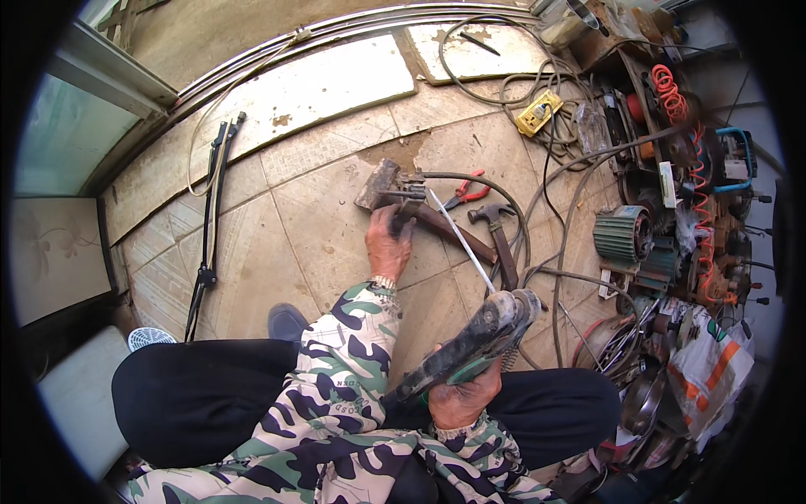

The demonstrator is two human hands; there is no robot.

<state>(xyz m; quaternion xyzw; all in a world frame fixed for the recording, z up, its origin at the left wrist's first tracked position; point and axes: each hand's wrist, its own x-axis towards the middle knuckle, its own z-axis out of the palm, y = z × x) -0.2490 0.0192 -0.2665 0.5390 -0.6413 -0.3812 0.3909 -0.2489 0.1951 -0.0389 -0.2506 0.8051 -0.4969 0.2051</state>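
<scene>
My left hand [389, 244] reaches forward, its fingers closed on a small dark metal piece [406, 220]. Just beyond the fingers lies a rusty block-shaped metal head [379, 185] with a brown bar [457, 235] running off to the right. Close to my body, my right hand [464, 399] grips a worn black tool [462, 344] with a green part. From near that tool's rounded end a thin whitish rod [462, 239] slants toward the metal parts; how it joins the tool is hidden. Red-handled pliers [468, 191] and a claw hammer [497, 235] lie to the right.
Cables [561, 252] loop across the tiled floor [260, 244] on the right. A yellow socket box [538, 113] sits among them. A green motor [621, 233] and cluttered equipment line the right side. A folded black stand [210, 235] lies at left, before a pale board [311, 92].
</scene>
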